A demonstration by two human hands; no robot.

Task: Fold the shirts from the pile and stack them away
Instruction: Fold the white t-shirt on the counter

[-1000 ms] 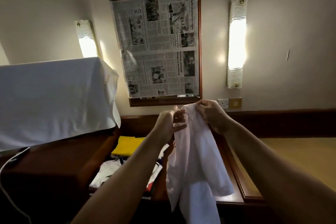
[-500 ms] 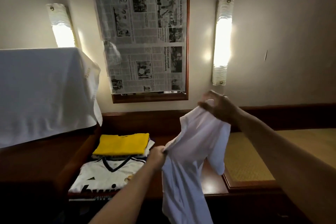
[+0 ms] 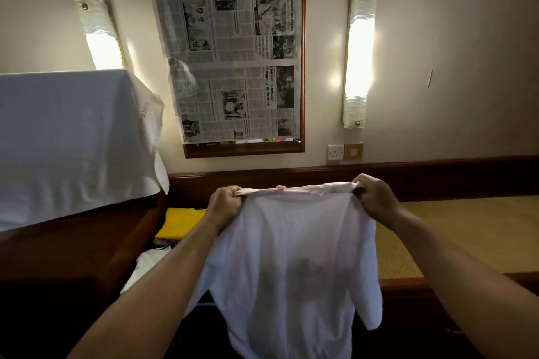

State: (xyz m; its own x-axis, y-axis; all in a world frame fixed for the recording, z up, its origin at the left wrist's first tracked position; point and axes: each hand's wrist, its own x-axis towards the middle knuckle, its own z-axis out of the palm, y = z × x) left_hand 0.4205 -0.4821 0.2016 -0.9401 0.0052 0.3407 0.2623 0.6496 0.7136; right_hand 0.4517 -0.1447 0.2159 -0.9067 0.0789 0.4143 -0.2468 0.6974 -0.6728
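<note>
Yellow shirt point(image 3: 180, 223) folded on the wooden surface, far left. Left hand point(image 3: 226, 204) pinches one shoulder of the white shirt point(image 3: 291, 265), right hand point(image 3: 374, 198) the other; it hangs spread in mid-air. Risk: the loose right sleeve bunches underneath when laid down, spoiling the fold.

One head-worn, wide-angle view looks forward at the wall point(image 3: 437, 52) (slightly downward), close over both forearms, the held shirt point(image 3: 291, 256) filling the lower centre.

Dim room; two wall lamps point(image 3: 358, 55) glare, edges bowed.
</note>
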